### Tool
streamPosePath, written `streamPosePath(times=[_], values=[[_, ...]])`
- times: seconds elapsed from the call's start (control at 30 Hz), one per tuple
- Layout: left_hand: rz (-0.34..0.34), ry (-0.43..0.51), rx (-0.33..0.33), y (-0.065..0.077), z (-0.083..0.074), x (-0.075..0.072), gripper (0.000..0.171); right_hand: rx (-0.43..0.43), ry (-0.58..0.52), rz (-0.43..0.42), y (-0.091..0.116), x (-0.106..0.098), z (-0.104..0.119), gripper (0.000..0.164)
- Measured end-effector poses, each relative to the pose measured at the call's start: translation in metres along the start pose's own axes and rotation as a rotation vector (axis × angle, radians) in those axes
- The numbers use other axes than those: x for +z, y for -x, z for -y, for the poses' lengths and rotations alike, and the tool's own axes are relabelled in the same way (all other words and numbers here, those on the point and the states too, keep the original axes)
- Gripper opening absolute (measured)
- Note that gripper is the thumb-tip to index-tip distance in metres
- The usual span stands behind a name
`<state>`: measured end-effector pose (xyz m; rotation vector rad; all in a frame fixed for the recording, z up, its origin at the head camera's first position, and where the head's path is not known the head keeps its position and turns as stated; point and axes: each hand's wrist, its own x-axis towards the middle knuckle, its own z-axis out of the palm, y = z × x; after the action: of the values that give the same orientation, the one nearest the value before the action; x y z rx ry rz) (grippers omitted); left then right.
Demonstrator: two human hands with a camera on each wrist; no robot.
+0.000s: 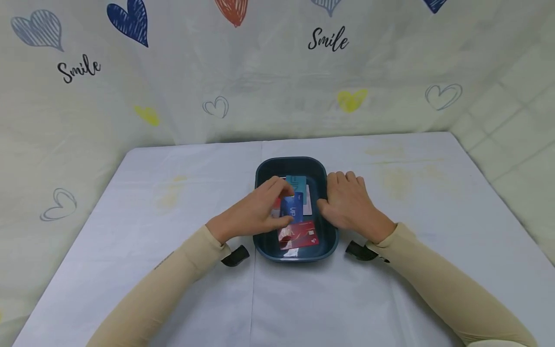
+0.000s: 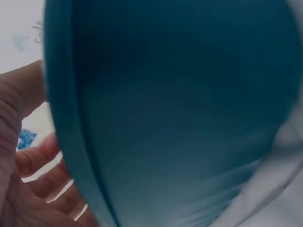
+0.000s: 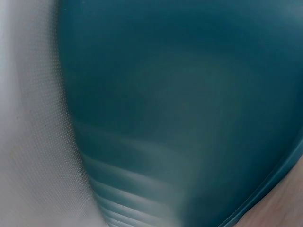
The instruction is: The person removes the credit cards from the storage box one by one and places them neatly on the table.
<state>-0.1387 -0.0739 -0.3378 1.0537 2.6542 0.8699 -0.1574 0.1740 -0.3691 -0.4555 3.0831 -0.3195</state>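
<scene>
A dark teal plastic tray [image 1: 295, 257] with rounded corners holds several plastic cards. Among them are a blue card marked VIP [image 1: 294, 207], a red card [image 1: 299, 235] and a teal card [image 1: 297, 183]. My left hand [image 1: 262, 205] reaches over the tray's left rim, thumb and fingers spread apart about the blue card; no firm hold on it shows. In the left wrist view the tray's outer wall [image 2: 180, 104] hides the fingertips. With the thumb over the right rim and fingers outside, my right hand [image 1: 349, 202] grips the tray. Its wall [image 3: 180, 94] fills the right wrist view.
The tray stands on a table under a white cloth [image 1: 195, 202]. Behind the table hangs a pale sheet [image 1: 277, 72] printed with hearts and "Smile". A black wrist device [image 1: 235, 256] sits below the left cuff, another [image 1: 361, 251] below the right.
</scene>
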Motion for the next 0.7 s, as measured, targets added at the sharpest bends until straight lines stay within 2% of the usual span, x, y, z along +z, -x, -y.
streamPosePath(times=[0.17, 0.37, 0.53, 0.7], values=[[0.048, 0.088, 0.005, -0.006, 0.001, 0.003, 0.059, -0.009, -0.004, -0.011, 0.000, 0.001, -0.001, 0.033], [0.103, 0.132, 0.007, -0.013, -0.001, 0.010, 0.060, -0.018, -0.014, -0.020, 0.000, 0.002, -0.002, 0.029], [0.130, 0.182, -0.039, -0.018, -0.001, 0.014, 0.062, -0.032, -0.017, -0.026, 0.000, 0.002, -0.002, 0.028], [0.146, 0.287, -0.065, -0.022, 0.002, 0.018, 0.060, -0.033, -0.015, -0.033, 0.000, 0.001, -0.003, 0.028]])
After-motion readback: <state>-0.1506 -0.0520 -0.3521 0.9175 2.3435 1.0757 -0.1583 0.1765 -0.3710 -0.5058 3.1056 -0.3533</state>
